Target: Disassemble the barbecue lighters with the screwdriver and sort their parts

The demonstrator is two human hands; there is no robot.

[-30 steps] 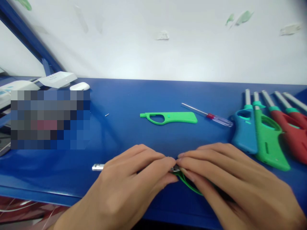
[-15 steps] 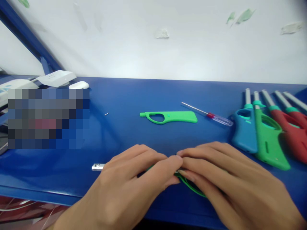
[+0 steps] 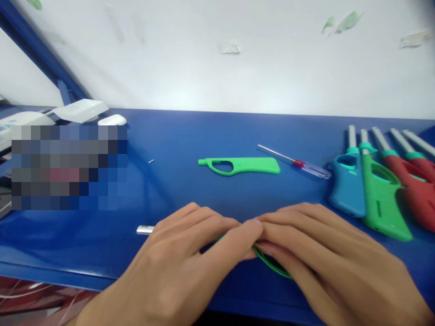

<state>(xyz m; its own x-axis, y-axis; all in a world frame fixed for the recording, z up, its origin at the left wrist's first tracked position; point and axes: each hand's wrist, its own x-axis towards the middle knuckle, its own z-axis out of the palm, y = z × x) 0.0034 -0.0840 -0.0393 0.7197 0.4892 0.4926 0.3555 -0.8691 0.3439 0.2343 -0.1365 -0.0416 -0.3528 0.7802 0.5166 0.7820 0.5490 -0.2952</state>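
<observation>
A green shell [image 3: 256,165] is laid flat on the blue table [image 3: 190,131]. On the near side of the shell, a green part [image 3: 272,266] is gripped between the left hand [image 3: 190,253] and the right hand [image 3: 326,253], which are held together at the fingertips; most of the part is hidden by them. Nearer than the shell and to its left, a silver tube [image 3: 145,230] is seen jutting out past the left hand; whether it is joined to the part cannot be told. Just right of the shell, a screwdriver [image 3: 299,164] is placed at a slant. Farther right of the shell, a blue lighter [image 3: 348,190], a green lighter [image 3: 387,203] and red lighters [image 3: 418,199] are set side by side. Well left of the shell, a tiny metal pin [image 3: 151,161] is seen.
</observation>
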